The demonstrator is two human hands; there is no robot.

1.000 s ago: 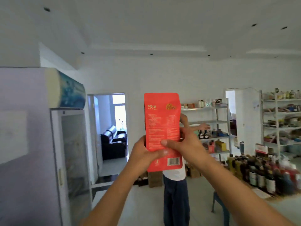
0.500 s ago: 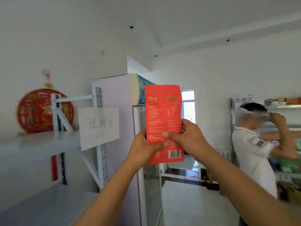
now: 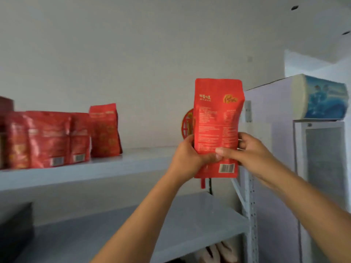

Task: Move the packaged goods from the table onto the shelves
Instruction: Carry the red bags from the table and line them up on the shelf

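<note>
I hold a red packaged pouch upright in front of me, its printed back and barcode facing me. My left hand grips its lower left edge, thumb across the front. My right hand grips the lower right edge, thumb pressed on the front. The pouch hangs in the air over the right end of the upper grey shelf. Several similar red pouches stand in a row at the left of that shelf.
A lower grey shelf runs below, with a dark box at its left. The perforated shelf upright stands right of my hands. A tall glass-door fridge sits beyond it. A red round ornament hangs on the wall behind the pouch.
My view has swung left from the room and fridge to the shelving. The row of red pouches has come into sight. Both hands keep the same hold on the pouch.
</note>
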